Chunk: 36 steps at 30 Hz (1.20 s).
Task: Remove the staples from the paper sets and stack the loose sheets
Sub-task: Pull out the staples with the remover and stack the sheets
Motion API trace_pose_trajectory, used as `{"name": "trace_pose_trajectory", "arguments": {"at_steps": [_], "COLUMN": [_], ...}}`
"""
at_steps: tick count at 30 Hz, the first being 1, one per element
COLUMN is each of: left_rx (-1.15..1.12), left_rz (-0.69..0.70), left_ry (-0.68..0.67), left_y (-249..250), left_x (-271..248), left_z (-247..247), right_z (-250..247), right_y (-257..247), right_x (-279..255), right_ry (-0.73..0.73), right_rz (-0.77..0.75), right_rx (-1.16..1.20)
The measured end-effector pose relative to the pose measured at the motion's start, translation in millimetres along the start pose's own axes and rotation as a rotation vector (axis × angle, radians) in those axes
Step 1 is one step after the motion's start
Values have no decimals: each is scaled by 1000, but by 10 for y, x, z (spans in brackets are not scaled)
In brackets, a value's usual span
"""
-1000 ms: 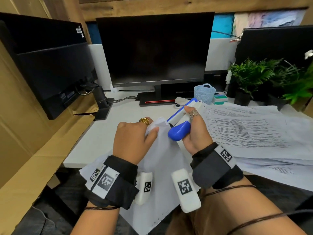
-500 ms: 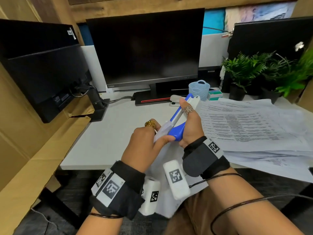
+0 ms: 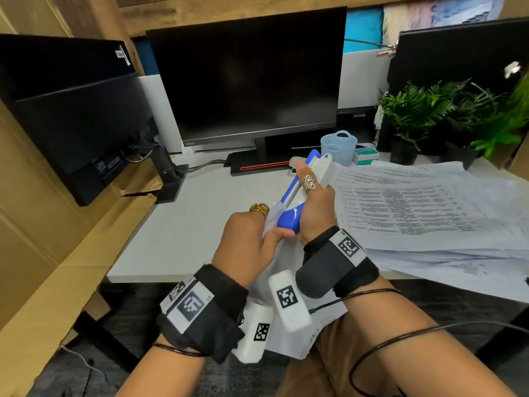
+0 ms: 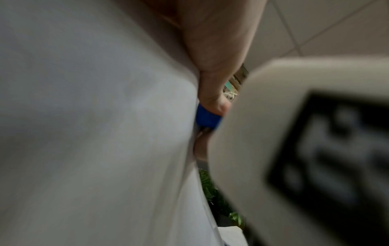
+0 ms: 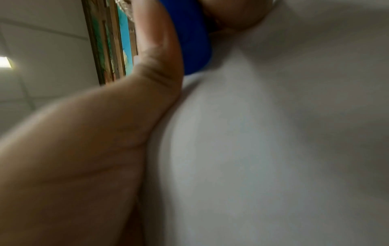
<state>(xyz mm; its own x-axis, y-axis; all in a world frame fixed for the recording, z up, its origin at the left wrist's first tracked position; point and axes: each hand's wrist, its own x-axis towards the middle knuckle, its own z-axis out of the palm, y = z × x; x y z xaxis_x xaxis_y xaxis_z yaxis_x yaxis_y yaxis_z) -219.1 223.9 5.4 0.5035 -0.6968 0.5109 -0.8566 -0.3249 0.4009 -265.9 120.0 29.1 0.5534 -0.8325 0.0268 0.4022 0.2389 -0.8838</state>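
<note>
- The stapled set of white paper sheets hangs in the air in front of me, over my lap and just off the near edge of the white desk. I keep it lifted, I judge, so its top corner meets the tool at a workable angle.
- My left hand pinches that top corner, thumb on the near face. This keeps the sheets taut where the staple should sit. The staple itself is hidden.
- My right hand is wrapped round the blue-and-white plastic staple remover, its nose pushed against the pinched corner, its tail pointing up and away. The two hands are close together, almost touching.
- The paper looks thin, limp and blank on the side facing me. It sags below my wrists, and the wrist views show only blurred white sheet.
- On the desk to my right lies a loose spread of printed white sheets, seemingly the stack for freed pages.
- Behind it stand a small pale-blue mesh basket and potted green ferns.
</note>
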Motion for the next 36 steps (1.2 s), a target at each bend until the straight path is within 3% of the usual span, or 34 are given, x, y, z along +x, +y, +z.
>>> {"name": "trace_pose_trajectory", "arguments": {"at_steps": [3, 9, 16, 23, 36], "left_rx": [-42, -75, -120, -77, -268], "left_rz": [-47, -110, -134, -185, -92], "left_ry": [-17, 91, 105, -36, -27], "left_y": [-86, -190, -81, -120, -129], "left_x": [41, 28, -22, -48, -87], "left_z": [-63, -187, -200, -200, -86], "right_z": [38, -72, -21, -29, -35], "right_y": [-22, -28, 19, 33, 196], "right_x": [0, 22, 7, -114, -114], "right_ry": [-28, 52, 33, -61, -167], "right_rz": [66, 115, -6, -212, -277], "right_rx": [7, 103, -6, -59, -126]}}
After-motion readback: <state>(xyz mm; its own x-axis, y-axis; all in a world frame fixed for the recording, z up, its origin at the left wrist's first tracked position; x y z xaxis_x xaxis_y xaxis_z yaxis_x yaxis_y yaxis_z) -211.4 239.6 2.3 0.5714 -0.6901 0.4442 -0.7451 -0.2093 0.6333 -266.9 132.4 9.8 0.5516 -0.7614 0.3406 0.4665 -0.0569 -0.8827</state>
